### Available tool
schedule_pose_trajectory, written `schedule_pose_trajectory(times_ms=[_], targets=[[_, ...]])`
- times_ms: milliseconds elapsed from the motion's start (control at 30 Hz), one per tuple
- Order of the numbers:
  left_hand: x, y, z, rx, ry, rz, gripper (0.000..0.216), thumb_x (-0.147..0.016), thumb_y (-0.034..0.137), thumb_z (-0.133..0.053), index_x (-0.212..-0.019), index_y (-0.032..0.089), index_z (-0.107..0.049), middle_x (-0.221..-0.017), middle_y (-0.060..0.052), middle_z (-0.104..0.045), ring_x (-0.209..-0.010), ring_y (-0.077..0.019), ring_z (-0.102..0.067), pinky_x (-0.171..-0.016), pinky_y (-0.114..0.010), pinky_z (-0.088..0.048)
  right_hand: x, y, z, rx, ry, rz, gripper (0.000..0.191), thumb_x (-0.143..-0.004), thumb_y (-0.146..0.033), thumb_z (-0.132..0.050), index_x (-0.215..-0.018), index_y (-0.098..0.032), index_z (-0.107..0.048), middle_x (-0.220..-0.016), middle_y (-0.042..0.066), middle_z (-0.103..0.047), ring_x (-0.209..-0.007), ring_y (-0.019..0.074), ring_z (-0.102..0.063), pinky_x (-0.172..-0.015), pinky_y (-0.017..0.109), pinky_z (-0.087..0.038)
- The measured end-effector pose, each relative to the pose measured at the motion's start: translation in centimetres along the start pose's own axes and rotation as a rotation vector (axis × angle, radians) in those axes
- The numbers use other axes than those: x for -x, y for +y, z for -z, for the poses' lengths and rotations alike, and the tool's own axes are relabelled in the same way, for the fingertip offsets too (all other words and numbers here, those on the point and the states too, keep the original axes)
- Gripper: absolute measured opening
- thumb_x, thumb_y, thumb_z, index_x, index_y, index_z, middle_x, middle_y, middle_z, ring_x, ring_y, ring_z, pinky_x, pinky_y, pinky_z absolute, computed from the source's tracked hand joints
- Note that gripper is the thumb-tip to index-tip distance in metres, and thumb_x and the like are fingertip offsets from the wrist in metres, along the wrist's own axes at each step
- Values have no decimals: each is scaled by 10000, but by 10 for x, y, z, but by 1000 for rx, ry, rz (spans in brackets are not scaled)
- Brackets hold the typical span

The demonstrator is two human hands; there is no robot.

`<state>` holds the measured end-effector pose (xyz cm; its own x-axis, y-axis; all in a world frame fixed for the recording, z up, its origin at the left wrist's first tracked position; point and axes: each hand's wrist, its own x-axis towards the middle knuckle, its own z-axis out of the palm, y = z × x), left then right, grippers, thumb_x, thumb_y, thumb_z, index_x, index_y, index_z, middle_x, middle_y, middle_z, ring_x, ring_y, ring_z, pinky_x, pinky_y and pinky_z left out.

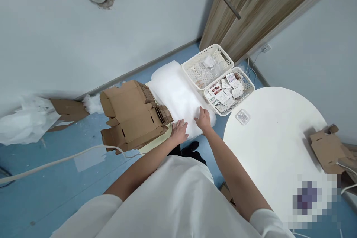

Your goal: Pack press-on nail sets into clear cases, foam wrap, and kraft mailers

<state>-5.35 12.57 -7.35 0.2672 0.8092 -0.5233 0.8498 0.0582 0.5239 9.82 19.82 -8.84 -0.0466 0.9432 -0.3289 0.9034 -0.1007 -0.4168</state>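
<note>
A stack of white, translucent packing sheets [178, 89], foam or bubble wrap by the look of it, lies in front of me. My left hand [179, 132] rests on its near left edge, fingers stretched out and nothing held. Close by on the same stack, my right hand [203, 120] touches the surface with thumb and fingers apart and slightly bent. Flattened brown cardboard boxes [128, 113] are piled just left of the stack, near my left fingers.
Two white baskets stand beyond: one [192, 63] with clear bags, another [223, 113] full of printed cards. A round white table [267, 137] at right bears a small clear case [243, 117] and a cardboard box [327, 150]. A white cable [55, 163] crosses at left.
</note>
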Motion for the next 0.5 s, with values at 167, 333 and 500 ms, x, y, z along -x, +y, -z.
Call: schedule_pose_trajectory(times_ms=[167,333,500], targets=[[2,-2,3,20,-46,-8,586,-736,303,-505,-1282,204,-316,-1286,-131,-429,-1210,-306,-354,-1014,-528,-123,-5,0,-2,7,120,-29,486,-756,-244,-516,-1223,-195,-390,-1182,153,-487,-1098,306,-426,-906,466,-281],[6,-7,-3,33,-32,-44,564,-738,297,-507,-1266,198,-334,-1266,-130,-434,-1209,-297,-349,-1008,-482,-182,-7,1,1,-9,81,-47,295,-822,-187,-376,-1078,-176,-521,-928,101,-626,-873,227,-563,-843,409,-322],[7,-3,-9,17,28,-45,551,-752,304,-501,-1262,163,-344,-1325,-165,-359,-1253,-295,-289,-1018,-471,-176,-2,0,9,-62,129,-10,317,-862,-217,-314,-1023,-187,-586,-955,102,-637,-934,226,-555,-829,366,-367]])
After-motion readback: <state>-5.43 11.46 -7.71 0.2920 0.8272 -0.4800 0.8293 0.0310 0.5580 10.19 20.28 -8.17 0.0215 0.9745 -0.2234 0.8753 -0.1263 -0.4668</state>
